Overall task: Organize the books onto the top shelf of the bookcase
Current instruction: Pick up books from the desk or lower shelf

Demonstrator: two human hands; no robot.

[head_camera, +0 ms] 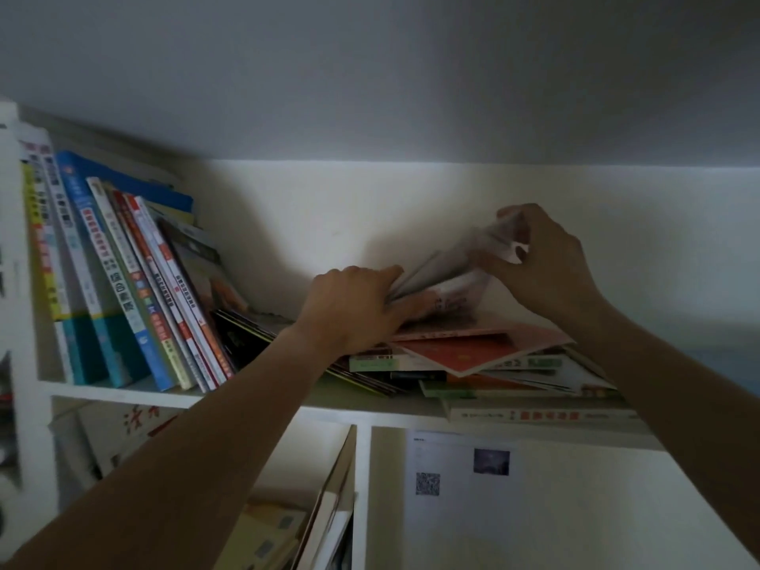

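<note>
On top shelf (263, 399), thin book (442, 271) gripped by both hands: left hand (353, 308) at low edge, right hand (543, 257) pinching upper corner; long axis toward 2 o'clock; leaning row (135, 290) lies at 9 o'clock, left hand nearer.

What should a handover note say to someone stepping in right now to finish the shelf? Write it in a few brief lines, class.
Left hand grips the lower edge of a thin book; right hand pinches its top corner, tilting it up.
Done: row of upright books leans at the left of the top shelf.
Left: the flat pile at the right, still lying crooked, needs standing up beside the row.
</note>
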